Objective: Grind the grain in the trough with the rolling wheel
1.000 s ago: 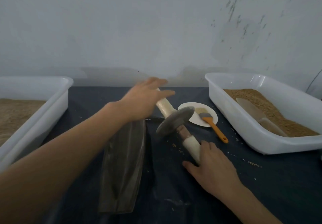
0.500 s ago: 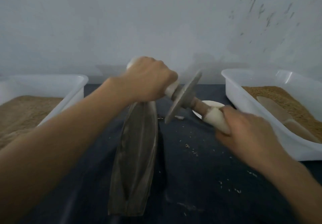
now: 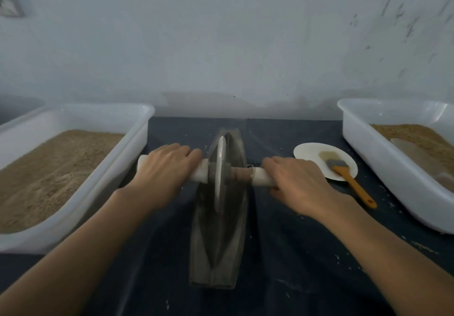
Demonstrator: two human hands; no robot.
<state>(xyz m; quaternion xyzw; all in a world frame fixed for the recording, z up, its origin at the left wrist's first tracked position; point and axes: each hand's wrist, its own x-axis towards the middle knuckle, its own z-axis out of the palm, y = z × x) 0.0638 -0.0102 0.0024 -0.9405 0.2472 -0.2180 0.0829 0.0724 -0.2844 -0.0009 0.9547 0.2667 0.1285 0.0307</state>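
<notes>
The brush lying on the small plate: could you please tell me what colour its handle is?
Orange; the brush shows clearly in the head view.

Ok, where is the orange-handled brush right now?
Right of centre in the head view: the brush lies with its bristles on the white plate, between the right hand and the right tub.

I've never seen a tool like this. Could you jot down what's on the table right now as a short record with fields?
Tool: rolling wheel standing on edge in the trough
Left hand: grips the left handle
Right hand: grips the right handle
Left tub: white, holds tan grain
Right tub: white, grain and a scoop
Plate: white, with an orange-handled brush on it
</notes>
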